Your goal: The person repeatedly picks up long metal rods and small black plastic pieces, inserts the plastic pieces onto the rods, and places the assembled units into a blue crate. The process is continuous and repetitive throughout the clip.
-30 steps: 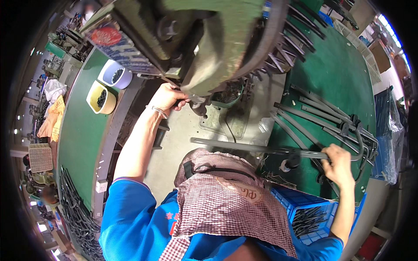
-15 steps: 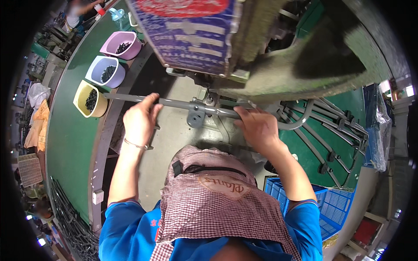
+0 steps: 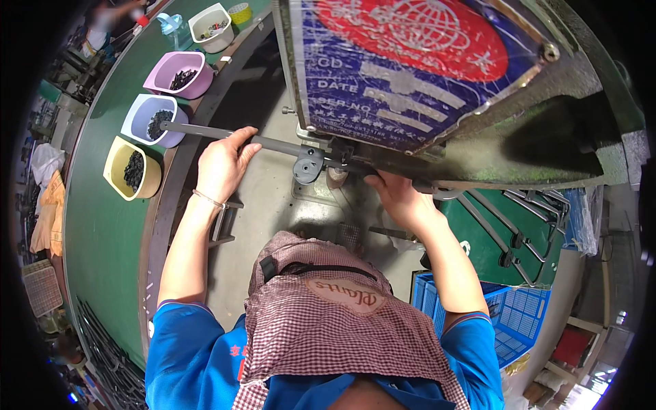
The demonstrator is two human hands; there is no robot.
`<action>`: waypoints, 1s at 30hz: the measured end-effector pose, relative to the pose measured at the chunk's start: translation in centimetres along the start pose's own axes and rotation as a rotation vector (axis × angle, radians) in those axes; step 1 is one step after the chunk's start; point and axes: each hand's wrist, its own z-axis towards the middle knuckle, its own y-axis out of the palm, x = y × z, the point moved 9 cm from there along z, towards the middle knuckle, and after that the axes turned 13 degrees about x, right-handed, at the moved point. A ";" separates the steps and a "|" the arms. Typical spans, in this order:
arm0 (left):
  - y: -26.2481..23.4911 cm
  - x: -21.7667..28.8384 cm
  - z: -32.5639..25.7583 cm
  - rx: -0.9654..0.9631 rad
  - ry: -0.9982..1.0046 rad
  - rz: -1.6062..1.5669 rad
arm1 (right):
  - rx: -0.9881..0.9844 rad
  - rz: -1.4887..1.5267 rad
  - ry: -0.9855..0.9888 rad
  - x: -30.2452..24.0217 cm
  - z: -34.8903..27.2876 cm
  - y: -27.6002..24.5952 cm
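Both hands grip a grey metal tube (image 3: 277, 144) that lies crosswise in front of me, its left end tilted slightly up. My left hand (image 3: 224, 167) is closed round the tube left of its middle. Fixed on the tube near the middle is a rounded grey bracket (image 3: 309, 166), right beside the machine's lower tooling. My right hand (image 3: 404, 199) is closed on the tube to the right of the bracket, with its fingertips partly hidden under the machine (image 3: 506, 160). The machine body covers the tube's right end.
Tubs in yellow (image 3: 147, 184), blue (image 3: 137, 113), pink (image 3: 195, 80) and white (image 3: 212, 34) hold small parts on the green bench (image 3: 102, 232) to my left. Several bent tube frames (image 3: 488, 229) lie on a green surface at right, above a blue crate (image 3: 523, 318).
The view has shifted, so the machine and its plate now cover more of the right side. The tube's bent right end has gone out of sight behind it. Both hands keep their grip.
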 end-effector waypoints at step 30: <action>4.8 3.8 -7.2 -0.376 -0.476 -0.955 | 0.075 1.475 0.349 -4.2 -2.2 3.4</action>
